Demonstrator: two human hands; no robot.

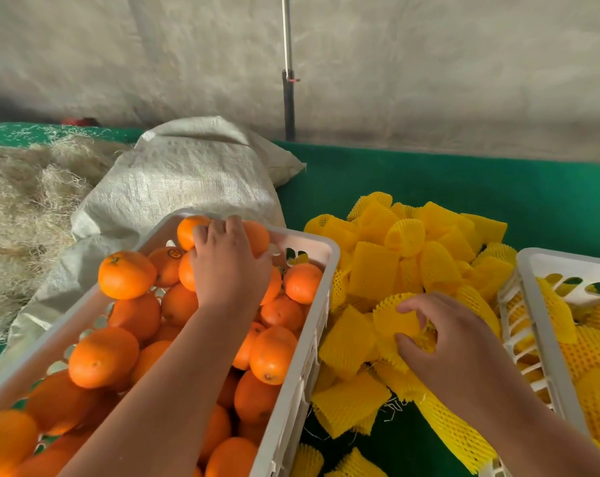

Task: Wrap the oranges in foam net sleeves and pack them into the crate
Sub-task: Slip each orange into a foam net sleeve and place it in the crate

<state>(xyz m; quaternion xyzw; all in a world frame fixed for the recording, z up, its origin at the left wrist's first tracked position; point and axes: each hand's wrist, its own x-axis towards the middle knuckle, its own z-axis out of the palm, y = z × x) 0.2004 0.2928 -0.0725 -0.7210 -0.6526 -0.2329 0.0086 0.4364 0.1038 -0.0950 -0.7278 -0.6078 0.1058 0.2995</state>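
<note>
Left hand (228, 266) is reaching deep into the white plastic crate of loose oranges (293, 401), fingers curling over a round orange (257, 235) at the far end. Right hand (453, 342) is pinching a yellow foam net sleeve (393, 315) on the pile over the green surface (463, 187), thumb and fingers clamped on its edge. I'm judging the sleeve's open end faces left, toward the orange. Packing crate with wrapped fruit (536, 304) is sitting just right of the right hand.

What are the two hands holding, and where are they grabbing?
The left hand curls over the top of an orange in the white crate. The right hand pinches a yellow foam net sleeve at its edge.
</note>
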